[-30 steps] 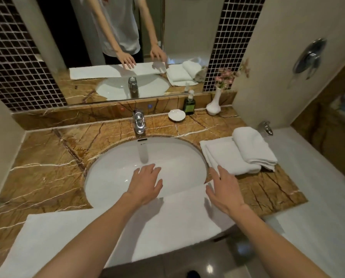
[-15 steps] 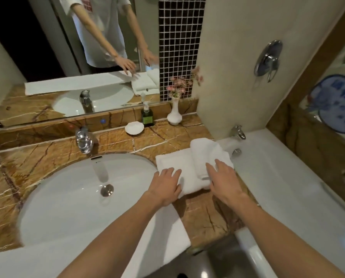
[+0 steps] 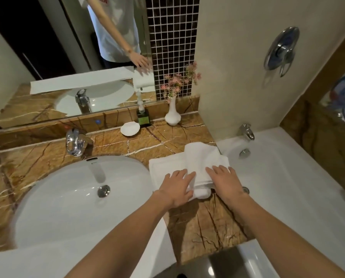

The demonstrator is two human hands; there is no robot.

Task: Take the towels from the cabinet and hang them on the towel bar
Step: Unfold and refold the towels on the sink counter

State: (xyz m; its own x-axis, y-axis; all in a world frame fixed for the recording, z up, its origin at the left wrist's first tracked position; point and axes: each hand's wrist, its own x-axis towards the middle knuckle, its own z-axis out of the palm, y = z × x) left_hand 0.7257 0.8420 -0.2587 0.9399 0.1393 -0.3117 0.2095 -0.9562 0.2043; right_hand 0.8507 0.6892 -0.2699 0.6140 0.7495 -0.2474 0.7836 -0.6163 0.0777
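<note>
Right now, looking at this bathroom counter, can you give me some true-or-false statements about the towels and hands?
1. Both the left hand and the right hand rest on the folded towels. True.
2. The towels hang on a bar. False: they lie on the marble counter beside the sink.
3. A white vase holds pink flowers. True.
4. The vase lies on its side. False: it stands upright near the green bottle.

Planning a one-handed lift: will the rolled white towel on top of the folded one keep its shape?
Probably floppy: the rolled towel is soft cloth bulging over the folded towel, so its ends likely droop. No tie shows, so it may unroll. Its cloth surface seems unlikely to slip.
</note>
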